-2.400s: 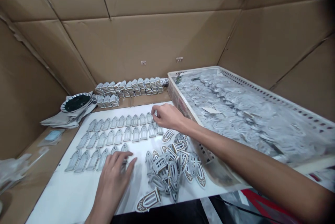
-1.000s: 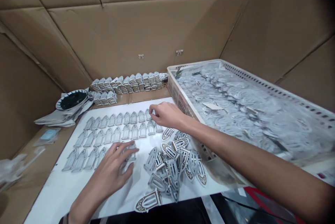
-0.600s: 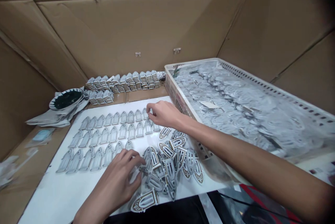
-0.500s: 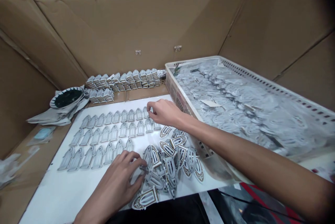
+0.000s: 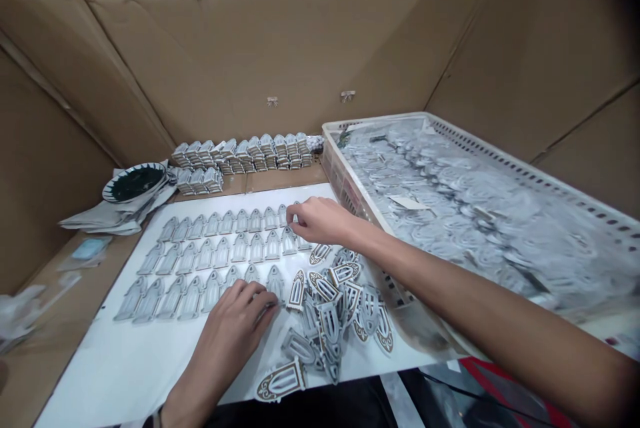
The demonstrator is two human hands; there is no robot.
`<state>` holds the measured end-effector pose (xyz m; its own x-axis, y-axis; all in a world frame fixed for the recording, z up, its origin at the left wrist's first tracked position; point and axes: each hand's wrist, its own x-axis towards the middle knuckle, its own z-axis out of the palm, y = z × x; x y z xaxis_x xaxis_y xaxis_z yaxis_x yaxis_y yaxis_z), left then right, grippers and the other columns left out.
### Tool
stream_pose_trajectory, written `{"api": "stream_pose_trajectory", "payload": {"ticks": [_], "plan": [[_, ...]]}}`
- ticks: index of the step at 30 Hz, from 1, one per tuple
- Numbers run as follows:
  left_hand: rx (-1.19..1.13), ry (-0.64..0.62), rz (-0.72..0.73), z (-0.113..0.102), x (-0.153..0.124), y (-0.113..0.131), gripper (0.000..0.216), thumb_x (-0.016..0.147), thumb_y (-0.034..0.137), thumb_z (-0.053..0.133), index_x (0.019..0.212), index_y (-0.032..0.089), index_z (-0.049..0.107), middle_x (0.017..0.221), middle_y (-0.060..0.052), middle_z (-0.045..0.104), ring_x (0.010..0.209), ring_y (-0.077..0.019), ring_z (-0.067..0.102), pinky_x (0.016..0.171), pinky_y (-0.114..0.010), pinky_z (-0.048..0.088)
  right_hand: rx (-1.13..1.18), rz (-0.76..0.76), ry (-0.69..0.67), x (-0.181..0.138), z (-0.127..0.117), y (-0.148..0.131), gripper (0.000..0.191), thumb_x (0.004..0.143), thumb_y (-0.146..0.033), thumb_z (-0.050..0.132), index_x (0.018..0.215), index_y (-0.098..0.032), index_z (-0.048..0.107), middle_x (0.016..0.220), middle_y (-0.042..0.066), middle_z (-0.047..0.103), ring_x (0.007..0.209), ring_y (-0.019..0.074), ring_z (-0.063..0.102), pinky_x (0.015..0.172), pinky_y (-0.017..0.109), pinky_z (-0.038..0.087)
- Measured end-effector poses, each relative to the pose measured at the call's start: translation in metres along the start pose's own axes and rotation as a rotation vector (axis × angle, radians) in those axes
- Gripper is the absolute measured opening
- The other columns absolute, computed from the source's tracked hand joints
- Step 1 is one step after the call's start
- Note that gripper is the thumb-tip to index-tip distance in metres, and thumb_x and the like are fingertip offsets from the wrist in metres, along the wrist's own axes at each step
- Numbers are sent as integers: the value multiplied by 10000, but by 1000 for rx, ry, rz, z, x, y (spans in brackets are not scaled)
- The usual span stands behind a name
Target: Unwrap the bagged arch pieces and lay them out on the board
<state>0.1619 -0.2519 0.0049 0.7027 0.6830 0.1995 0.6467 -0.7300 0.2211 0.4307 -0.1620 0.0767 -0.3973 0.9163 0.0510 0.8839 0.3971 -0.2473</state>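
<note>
My left hand (image 5: 237,321) is closed, its fingertips at the lower edge of a grey arched window-shaped piece (image 5: 275,279) at the right end of the front row. At the right end of the back row, my right hand (image 5: 319,220) is bent into a pinch; its fingers hide whatever is between them. Rows of similar pieces (image 5: 221,253) lie face down on the white board (image 5: 125,368). Beside my left hand sits a loose pile of pieces (image 5: 330,321), some showing a gold-and-white patterned face. One patterned piece (image 5: 281,381) lies apart near the front edge.
A white plastic basket (image 5: 357,185) filled with bagged pieces (image 5: 450,195) stands at the right. Stacked pieces (image 5: 265,153) line the back cardboard. A bowl with dark green contents (image 5: 135,183) rests on papers at the left. Cardboard walls (image 5: 300,41) enclose the table.
My left hand has shifted from the pile toward the front row, where a piece now lies at the right end. The right hand stays at the back row. The view has shifted slightly.
</note>
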Motion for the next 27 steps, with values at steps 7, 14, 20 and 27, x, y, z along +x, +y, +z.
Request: {"api": "stream_pose_trajectory", "payload": {"ticks": [7,14,20,27], "plan": [[-14,61,-46,-1,-4,-9,133,1080,301,553,1073,256,678,1024,-32,704,961,-242,593,833,-404,510,-12,-8,-1,0,1,2,248,958,-227,558,1053,-222,787,813,89,752,710,195,602,654,351,280],[-130,24,-25,-7,6,-5,137,1058,281,580,1158,278,674,1161,-39,702,1062,-254,585,913,-430,534,-12,-18,-14,1,2,3,270,968,-244,554,1080,-224,799,830,86,749,760,206,624,669,347,292],[-314,-205,56,-10,38,13,688,911,120,687,1527,338,473,1519,-50,580,1362,-295,504,1124,-507,508,-13,-5,-29,-1,0,1,266,952,-221,560,1081,-217,792,821,84,751,746,203,621,653,343,280],[-315,-294,36,-6,63,11,786,803,90,701,1518,338,485,1393,-59,631,1309,-311,557,1088,-519,527,-2,-27,-38,0,1,2,261,945,-223,572,1081,-220,794,867,98,765,767,209,630,661,342,299]]}}
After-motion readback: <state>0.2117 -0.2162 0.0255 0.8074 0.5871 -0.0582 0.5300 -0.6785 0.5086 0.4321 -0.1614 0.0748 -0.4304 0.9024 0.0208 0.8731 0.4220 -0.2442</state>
